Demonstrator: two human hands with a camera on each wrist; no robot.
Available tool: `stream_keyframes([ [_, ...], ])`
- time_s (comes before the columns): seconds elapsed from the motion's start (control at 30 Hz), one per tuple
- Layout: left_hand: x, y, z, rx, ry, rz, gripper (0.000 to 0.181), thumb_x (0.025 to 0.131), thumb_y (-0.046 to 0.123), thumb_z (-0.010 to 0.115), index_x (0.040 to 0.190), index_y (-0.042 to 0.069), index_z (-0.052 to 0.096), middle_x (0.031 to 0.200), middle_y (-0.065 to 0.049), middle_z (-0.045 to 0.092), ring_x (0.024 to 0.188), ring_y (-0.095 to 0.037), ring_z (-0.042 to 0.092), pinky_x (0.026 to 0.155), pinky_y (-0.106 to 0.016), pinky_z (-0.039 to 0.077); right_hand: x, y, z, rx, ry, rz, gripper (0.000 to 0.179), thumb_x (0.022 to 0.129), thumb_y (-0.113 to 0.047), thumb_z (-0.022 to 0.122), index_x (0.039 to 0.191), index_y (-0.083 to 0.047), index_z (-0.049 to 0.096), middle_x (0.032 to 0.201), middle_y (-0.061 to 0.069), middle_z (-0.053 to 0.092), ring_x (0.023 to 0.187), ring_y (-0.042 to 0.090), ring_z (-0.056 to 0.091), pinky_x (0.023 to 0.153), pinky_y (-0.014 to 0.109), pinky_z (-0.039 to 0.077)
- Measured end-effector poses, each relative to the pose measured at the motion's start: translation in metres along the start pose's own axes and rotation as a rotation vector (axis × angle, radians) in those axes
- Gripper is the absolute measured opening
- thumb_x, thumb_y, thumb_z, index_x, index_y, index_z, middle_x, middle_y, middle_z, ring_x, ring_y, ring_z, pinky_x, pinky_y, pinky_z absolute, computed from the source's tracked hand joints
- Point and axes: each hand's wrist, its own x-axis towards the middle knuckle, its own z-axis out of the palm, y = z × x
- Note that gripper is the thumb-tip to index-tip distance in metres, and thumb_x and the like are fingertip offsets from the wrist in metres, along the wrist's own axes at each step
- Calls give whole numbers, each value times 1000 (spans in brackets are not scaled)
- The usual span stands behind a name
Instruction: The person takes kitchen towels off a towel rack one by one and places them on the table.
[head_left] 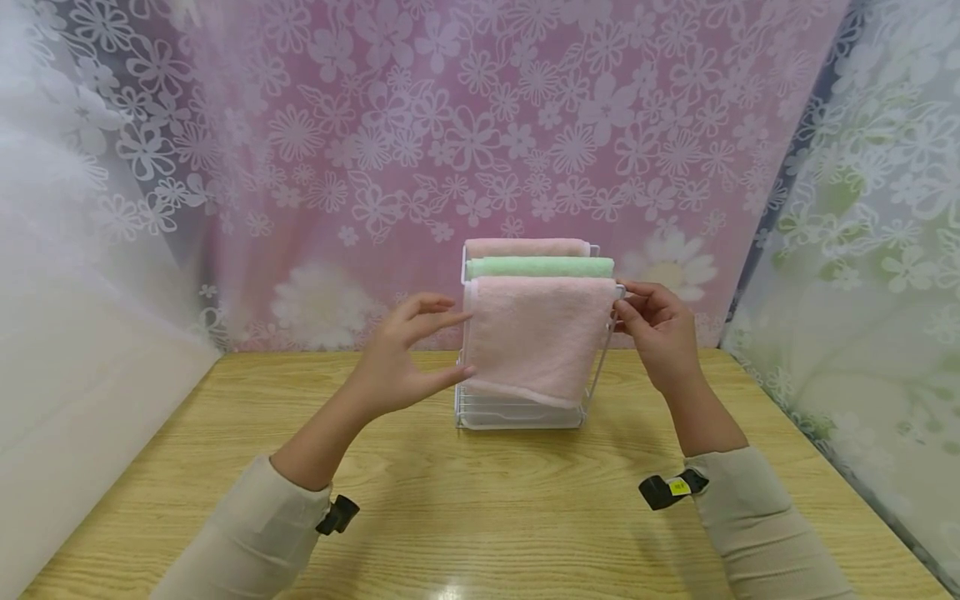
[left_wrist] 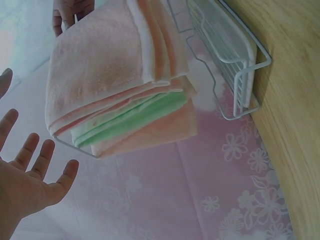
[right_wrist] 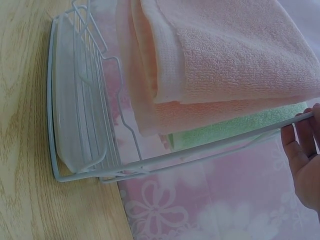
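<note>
A white wire rack (right_wrist: 200, 147) stands on the table with folded towels draped over its top bars. In front hangs a pink towel (head_left: 540, 333); behind it come a green towel (head_left: 540, 267) and another pink towel (head_left: 525, 247). My right hand (head_left: 663, 337) pinches the rack's upper right corner between thumb and fingers, beside the front towel. On the other side, my left hand (head_left: 393, 358) is spread with fingers extended, its tips at the front towel's left edge in the head view. The left wrist view shows that palm apart from the towels.
A white tray (right_wrist: 67, 100) sits in the rack's base. The wooden table (head_left: 465, 517) stretches in front and to both sides. A pink flowered curtain (head_left: 450, 125) hangs behind, with pale sheets on the left and right. Black wrist cameras (head_left: 339, 515) are strapped to both sleeves.
</note>
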Motion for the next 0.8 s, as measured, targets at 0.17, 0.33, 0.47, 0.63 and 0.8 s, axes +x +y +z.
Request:
stream_keyframes([
  [0.17, 11, 6, 1, 5, -18, 21, 55, 77, 27, 84, 127, 12, 67, 132, -11, 53, 121, -24, 50, 99, -48, 42, 0, 0, 0, -6, 6, 5, 26, 94, -4, 63, 119, 1, 65, 91, 4, 66, 77, 15, 64, 71, 25, 57],
  [0.33, 19, 13, 3, 12, -42, 37, 54, 77, 27, 84, 126, 11, 67, 132, -11, 53, 121, -24, 50, 100, -47, 41, 0, 0, 0, -6, 7, 5, 25, 94, -2, 62, 119, 1, 65, 91, 5, 65, 78, 16, 64, 71, 24, 57],
  [0.47, 25, 18, 5, 30, -62, 50, 53, 77, 27, 84, 126, 11, 67, 131, -11, 54, 121, -23, 50, 100, -46, 40, 0, -1, 1, -10, 6, 1, 25, 94, -1, 62, 119, 2, 65, 91, 4, 66, 77, 16, 64, 71, 24, 57],
  [0.63, 34, 21, 10, 65, -70, 73, 52, 77, 26, 84, 124, 10, 68, 128, -12, 57, 118, -24, 51, 98, -44, 42, 1, -1, 0, -13, 2, -7, 25, 94, -2, 62, 119, 2, 64, 91, 4, 65, 77, 16, 64, 71, 23, 57],
  [0.8, 42, 21, 13, 75, -74, 80, 50, 77, 24, 84, 122, 8, 69, 125, -13, 58, 116, -25, 52, 96, -42, 44, 1, 0, 0, -6, 2, -7, 25, 94, -2, 62, 118, 3, 64, 91, 4, 66, 77, 15, 64, 71, 24, 57],
])
